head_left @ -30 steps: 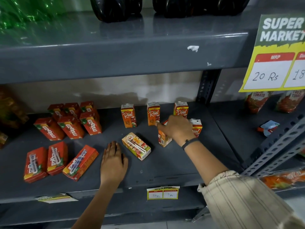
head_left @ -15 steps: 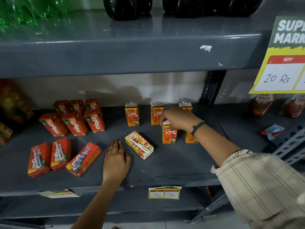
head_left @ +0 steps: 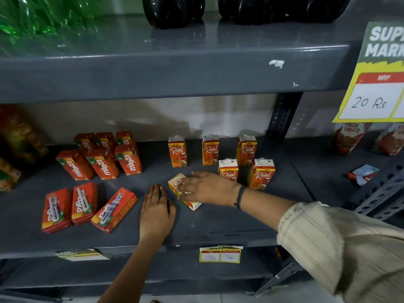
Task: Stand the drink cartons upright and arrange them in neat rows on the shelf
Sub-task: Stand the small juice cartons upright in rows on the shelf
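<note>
Shelf: dark grey painted metal shelf (head_left: 218, 224), matte, scuffed, flat front lip; a second grey shelf above with chipped paint.
Room: pale wall behind, perforated steel upright (head_left: 282, 114) at the right of the bay.
Upright cartons: five small orange Real cartons, boxy with folded tops; three in a back row (head_left: 210, 149), two in front at right (head_left: 261, 173), spaced apart.
Lying carton: one Real carton (head_left: 192, 204) flat on the shelf, angled, straw side up, between the two hands.
Red cartons: glossy red Maaza packs; a group at back left (head_left: 102, 164) lying label up, tightly packed, and three flat ones (head_left: 84, 203) nearer the front with wrapped straws showing.
Right hand (head_left: 207, 188): reaches in from the right, fingers spread over the lying carton and touching it; a closed grip cannot be told. Dark band at the wrist, pale striped sleeve.
Left hand (head_left: 157, 212): palm down, flat on the shelf, released, just left of the lying carton.
Labels: small yellow price tag (head_left: 220, 254) on the shelf lip; large yellow and green sign (head_left: 376, 84) at right, "20 Rs".
Above: dark bottles (head_left: 172, 12) and green plastic (head_left: 43, 18).
Right bay: tomato pouches (head_left: 349, 136).
</note>
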`<state>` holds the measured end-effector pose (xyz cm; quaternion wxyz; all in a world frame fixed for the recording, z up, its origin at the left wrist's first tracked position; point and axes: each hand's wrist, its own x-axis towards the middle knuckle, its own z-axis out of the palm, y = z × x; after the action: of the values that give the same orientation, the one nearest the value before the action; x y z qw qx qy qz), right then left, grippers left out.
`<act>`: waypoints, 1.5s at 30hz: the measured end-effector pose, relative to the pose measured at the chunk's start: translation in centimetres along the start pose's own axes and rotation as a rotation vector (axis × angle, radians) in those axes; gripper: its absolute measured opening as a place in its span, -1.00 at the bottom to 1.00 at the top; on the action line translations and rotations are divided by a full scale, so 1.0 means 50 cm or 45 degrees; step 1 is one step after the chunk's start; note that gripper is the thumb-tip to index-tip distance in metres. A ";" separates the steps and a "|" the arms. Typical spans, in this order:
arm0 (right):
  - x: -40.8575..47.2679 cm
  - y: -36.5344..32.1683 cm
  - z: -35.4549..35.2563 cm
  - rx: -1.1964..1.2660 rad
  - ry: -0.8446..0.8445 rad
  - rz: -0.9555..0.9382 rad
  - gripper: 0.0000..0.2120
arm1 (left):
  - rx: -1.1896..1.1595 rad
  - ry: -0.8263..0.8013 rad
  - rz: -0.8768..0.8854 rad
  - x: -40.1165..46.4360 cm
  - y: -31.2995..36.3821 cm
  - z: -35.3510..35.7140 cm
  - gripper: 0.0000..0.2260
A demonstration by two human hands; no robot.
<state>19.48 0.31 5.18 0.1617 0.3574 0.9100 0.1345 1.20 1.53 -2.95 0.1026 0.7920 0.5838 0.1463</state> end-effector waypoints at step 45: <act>0.034 0.056 -0.147 0.768 -0.064 0.843 -0.61 | -0.008 0.009 0.021 0.001 -0.007 0.003 -0.50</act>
<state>17.15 2.51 12.57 0.0207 0.6636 0.7409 -0.1011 0.97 1.69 -3.22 0.1020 0.7960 0.5770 0.1517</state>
